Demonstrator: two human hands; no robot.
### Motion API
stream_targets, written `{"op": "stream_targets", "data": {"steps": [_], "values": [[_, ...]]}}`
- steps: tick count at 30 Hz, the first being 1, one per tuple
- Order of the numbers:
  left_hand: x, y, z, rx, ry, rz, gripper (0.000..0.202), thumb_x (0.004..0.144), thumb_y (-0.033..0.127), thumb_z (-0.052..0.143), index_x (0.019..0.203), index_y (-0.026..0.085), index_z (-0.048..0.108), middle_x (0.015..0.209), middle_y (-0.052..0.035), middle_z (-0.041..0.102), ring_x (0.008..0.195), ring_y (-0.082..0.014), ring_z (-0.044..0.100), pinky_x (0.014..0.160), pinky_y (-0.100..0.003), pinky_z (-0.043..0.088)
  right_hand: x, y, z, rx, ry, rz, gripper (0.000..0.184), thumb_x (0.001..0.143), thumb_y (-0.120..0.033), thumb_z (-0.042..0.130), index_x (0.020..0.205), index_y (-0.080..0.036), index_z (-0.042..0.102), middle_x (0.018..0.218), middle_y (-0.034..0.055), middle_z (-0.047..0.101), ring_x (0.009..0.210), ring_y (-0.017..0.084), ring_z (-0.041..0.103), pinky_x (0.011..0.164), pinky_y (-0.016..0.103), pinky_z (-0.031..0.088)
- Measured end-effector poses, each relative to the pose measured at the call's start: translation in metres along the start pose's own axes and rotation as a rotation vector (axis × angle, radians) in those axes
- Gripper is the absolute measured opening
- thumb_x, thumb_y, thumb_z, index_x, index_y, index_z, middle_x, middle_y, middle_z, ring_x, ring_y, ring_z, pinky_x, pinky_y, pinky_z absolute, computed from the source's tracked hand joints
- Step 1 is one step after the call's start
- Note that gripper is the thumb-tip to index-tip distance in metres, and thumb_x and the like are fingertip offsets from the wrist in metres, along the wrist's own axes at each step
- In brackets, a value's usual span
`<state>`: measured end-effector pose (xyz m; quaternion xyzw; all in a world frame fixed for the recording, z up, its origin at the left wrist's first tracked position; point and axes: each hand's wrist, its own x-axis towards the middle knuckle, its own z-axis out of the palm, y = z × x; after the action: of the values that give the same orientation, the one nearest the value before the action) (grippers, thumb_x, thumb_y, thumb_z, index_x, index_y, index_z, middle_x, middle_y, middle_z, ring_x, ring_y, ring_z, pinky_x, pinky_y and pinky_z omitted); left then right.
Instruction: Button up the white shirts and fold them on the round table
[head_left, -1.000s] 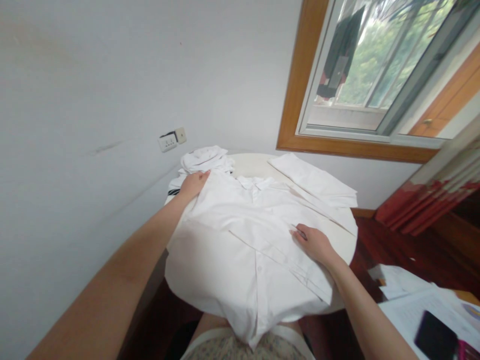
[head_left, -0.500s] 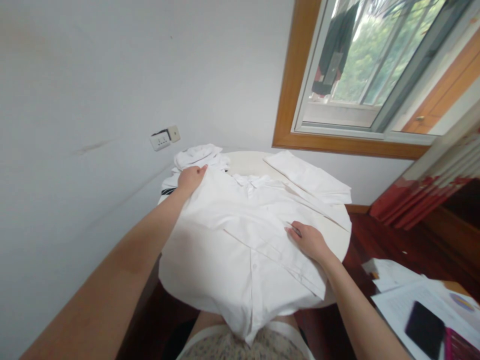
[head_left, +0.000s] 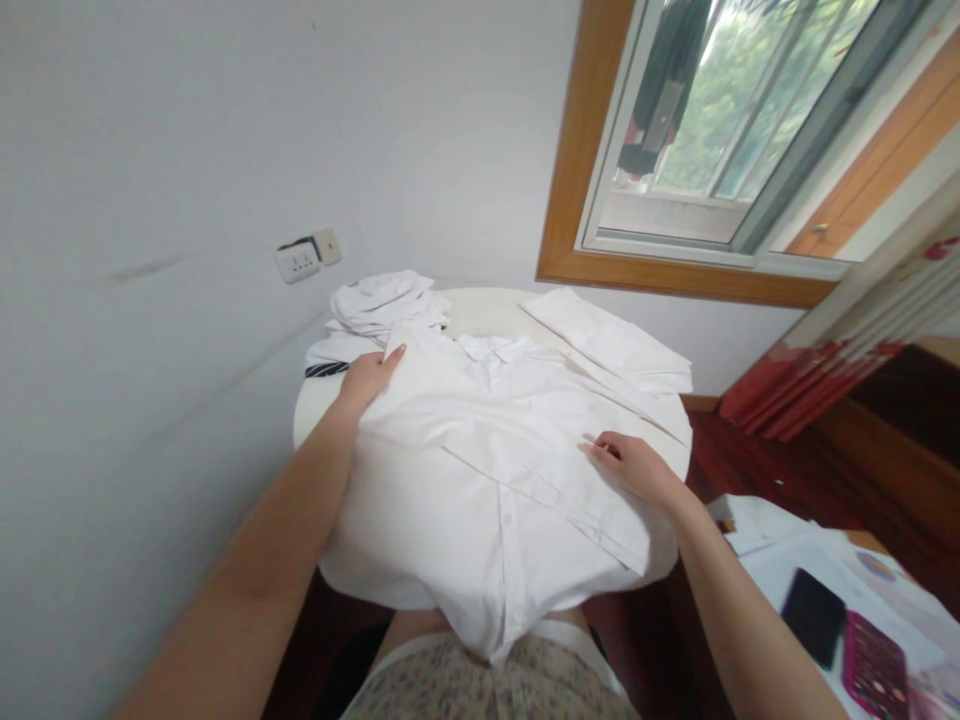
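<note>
A white button-up shirt (head_left: 420,500) lies spread over a round table, its collar toward the wall and its hem hanging over the near edge toward my lap. One sleeve (head_left: 540,490) crosses the shirt's front diagonally. At the shirt's left shoulder edge, my left hand (head_left: 370,374) grips the fabric between thumb and fingers. On the other side, my right hand (head_left: 628,462) has its thumb and index finger pinched at the cloth, with the remaining fingers curled. Another sleeve (head_left: 611,385) stretches out flat to the right of the collar.
White clothes (head_left: 390,300) are bunched at the table's back left, beside a black-striped piece (head_left: 327,369). A folded white cloth (head_left: 611,335) rests at the back right. Papers, a black phone (head_left: 814,617) and a pink patterned case (head_left: 874,665) lie lower right. Wall and window (head_left: 720,150) stand behind.
My left hand has slid slightly down the shirt's left edge toward me. My right hand has shifted a little right. The whole view has tilted slightly.
</note>
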<state>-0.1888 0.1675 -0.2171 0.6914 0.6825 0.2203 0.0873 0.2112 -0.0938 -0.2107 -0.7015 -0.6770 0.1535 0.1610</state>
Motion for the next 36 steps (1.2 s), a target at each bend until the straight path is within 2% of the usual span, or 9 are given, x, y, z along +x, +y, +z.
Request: {"op": "stream_targets", "data": {"steps": [3,9,16,22,25,29,32,34,36], "values": [[-0.004,-0.006,-0.003,0.076,-0.040,0.041,0.069,0.085,0.071,0.024,0.070,0.017,0.065,0.080,-0.0149,0.070,0.080,-0.0285,0.064,0.065,-0.031,0.042,-0.011,0.008,-0.002,-0.073,0.000,0.094,0.044,0.092,-0.056,0.039,0.074,-0.020,0.059,0.069,0.0049,0.065,0.065,0.018,0.057,0.060,0.025,0.033],[-0.011,-0.004,0.005,0.256,0.044,0.104,0.065,0.091,0.058,0.022,0.093,0.012,0.068,0.097,-0.0197,0.070,0.094,-0.0319,0.064,0.075,-0.035,0.045,-0.027,0.011,0.009,-0.235,0.056,0.203,0.046,0.094,-0.058,0.033,0.078,-0.021,0.057,0.069,0.0069,0.065,0.068,0.020,0.060,0.058,0.025,0.031],[-0.019,0.002,0.010,0.331,0.069,0.155,0.068,0.094,0.058,0.017,0.100,0.011,0.066,0.095,-0.0192,0.070,0.091,-0.0313,0.065,0.075,-0.036,0.046,-0.031,0.015,-0.014,-0.098,-0.063,0.052,0.045,0.096,-0.053,0.033,0.076,-0.021,0.059,0.069,0.0036,0.065,0.067,0.018,0.060,0.062,0.024,0.038],[-0.021,0.003,0.010,0.358,0.090,0.163,0.069,0.093,0.058,0.016,0.098,0.012,0.067,0.092,-0.0189,0.070,0.090,-0.0309,0.066,0.074,-0.035,0.046,-0.035,0.011,-0.005,-0.433,-0.120,0.108,0.043,0.097,-0.053,0.032,0.092,-0.020,0.061,0.080,0.0082,0.069,0.077,0.023,0.065,0.062,0.026,0.038],[-0.019,0.003,0.010,0.363,0.081,0.153,0.067,0.093,0.058,0.016,0.099,0.012,0.066,0.093,-0.0189,0.070,0.091,-0.0308,0.066,0.075,-0.035,0.046,-0.042,0.002,-0.007,-0.599,-0.045,0.156,0.042,0.096,-0.054,0.036,0.104,-0.020,0.060,0.087,0.0095,0.068,0.079,0.023,0.065,0.063,0.028,0.041],[-0.019,0.010,0.003,0.356,0.031,0.101,0.063,0.092,0.056,0.023,0.110,0.009,0.061,0.096,-0.0217,0.069,0.094,-0.0342,0.065,0.077,-0.040,0.047,-0.040,-0.020,-0.018,-0.678,0.185,0.010,0.036,0.092,-0.045,0.049,0.114,-0.019,0.060,0.107,0.0144,0.064,0.100,0.029,0.060,0.081,0.038,0.045],[-0.033,0.029,-0.010,0.355,0.114,0.023,0.063,0.089,0.051,0.038,0.125,0.000,0.049,0.108,-0.0285,0.063,0.101,-0.0391,0.061,0.080,-0.046,0.046,-0.019,-0.047,-0.012,-0.536,0.193,-0.190,0.037,0.094,-0.038,0.047,0.123,-0.019,0.059,0.124,0.0147,0.059,0.113,0.027,0.054,0.094,0.040,0.043],[-0.052,0.048,-0.016,0.352,0.235,0.120,0.059,0.089,0.044,0.042,0.128,0.000,0.046,0.120,-0.0310,0.056,0.112,-0.0410,0.055,0.087,-0.049,0.043,0.001,-0.067,0.003,-0.428,0.130,-0.326,0.040,0.097,-0.034,0.041,0.131,-0.019,0.054,0.137,0.0128,0.052,0.125,0.024,0.047,0.103,0.038,0.039],[-0.072,0.065,-0.015,0.329,0.241,0.391,0.050,0.091,0.040,0.040,0.127,0.006,0.049,0.127,-0.0265,0.054,0.121,-0.0380,0.049,0.097,-0.050,0.039,0.020,-0.086,0.023,-0.372,0.079,-0.405,0.044,0.099,-0.032,0.036,0.139,-0.019,0.047,0.147,0.0111,0.042,0.137,0.024,0.035,0.110,0.040,0.032]]}}
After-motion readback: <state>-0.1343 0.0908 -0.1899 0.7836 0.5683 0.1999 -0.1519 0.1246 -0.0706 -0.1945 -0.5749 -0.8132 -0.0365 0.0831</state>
